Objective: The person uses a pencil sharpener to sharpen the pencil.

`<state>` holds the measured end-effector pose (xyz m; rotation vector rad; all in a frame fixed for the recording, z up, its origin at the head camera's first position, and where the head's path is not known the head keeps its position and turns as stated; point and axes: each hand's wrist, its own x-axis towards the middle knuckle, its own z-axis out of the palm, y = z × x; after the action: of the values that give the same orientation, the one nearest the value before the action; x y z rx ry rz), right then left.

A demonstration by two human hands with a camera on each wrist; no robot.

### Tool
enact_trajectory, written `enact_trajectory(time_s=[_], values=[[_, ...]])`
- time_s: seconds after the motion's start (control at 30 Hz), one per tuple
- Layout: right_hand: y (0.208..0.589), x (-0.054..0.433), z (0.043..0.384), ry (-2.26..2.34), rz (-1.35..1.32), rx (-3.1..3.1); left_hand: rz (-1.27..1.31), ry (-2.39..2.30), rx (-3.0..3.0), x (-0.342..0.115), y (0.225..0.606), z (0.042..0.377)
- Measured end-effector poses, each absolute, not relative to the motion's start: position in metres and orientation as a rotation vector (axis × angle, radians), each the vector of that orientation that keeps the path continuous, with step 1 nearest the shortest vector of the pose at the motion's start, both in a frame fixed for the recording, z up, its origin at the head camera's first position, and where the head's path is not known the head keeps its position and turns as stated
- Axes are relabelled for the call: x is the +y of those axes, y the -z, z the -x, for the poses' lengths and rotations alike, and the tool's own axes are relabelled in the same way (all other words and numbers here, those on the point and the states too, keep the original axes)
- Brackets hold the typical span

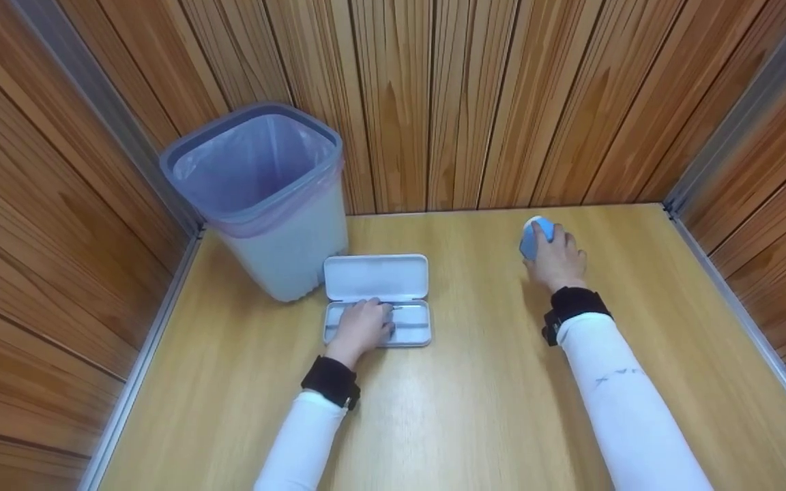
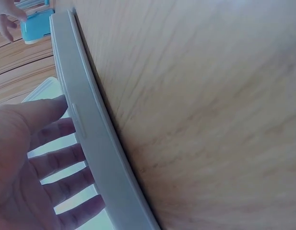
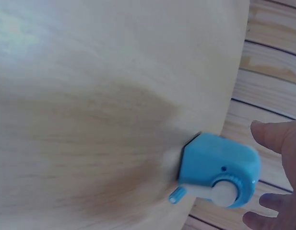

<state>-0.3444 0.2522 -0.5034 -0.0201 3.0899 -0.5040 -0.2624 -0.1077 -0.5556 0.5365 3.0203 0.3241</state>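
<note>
A light grey pencil case (image 1: 376, 276) lies with its lid raised, seen in the head view. My left hand (image 1: 364, 324) reaches into its lower tray, fingers extended past the front wall; whether it touches anything inside is hidden. By the fingertips shows a thin, small item (image 1: 396, 307), its kind unclear. In the left wrist view the fingers (image 2: 66, 189) are straight and slightly spread over the case's edge. Farther right, a blue crank pencil sharpener (image 3: 217, 167) with a white handle stands on the table. My right hand (image 1: 557, 262) is at it, with thumb and fingers apart around its far side.
A grey bin (image 1: 290, 252) with a plastic liner stands at the back left, close behind the case. Wood-panelled walls (image 1: 461, 102) enclose the table (image 1: 475, 409) at the back and on both sides, with metal edging along them.
</note>
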Motion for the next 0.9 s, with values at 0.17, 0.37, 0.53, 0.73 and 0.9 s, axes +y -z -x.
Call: enact_trajectory(time_s=[0.17, 0.37, 0.53, 0.73, 0.9], values=[[0.503, 0.263, 0.348, 0.567, -0.035, 3.045, -0.576, -0.290, 3.026, -0.103, 0.553, 0.263], [0.502, 0.272, 0.347, 0.660, -0.028, 2.982, -0.617, -0.272, 3.042, -0.099, 0.551, 0.264], [0.501, 0.277, 0.347, 0.707, -0.017, 2.926, -0.607, -0.260, 3.028, -0.098, 0.552, 0.263], [0.498, 0.282, 0.351, 0.768, -0.044, 2.839, -0.606, -0.245, 3.013, -0.100, 0.551, 0.262], [0.496, 0.283, 0.353, 0.800, -0.061, 2.786, -0.614, -0.241, 3.003, -0.101, 0.554, 0.262]])
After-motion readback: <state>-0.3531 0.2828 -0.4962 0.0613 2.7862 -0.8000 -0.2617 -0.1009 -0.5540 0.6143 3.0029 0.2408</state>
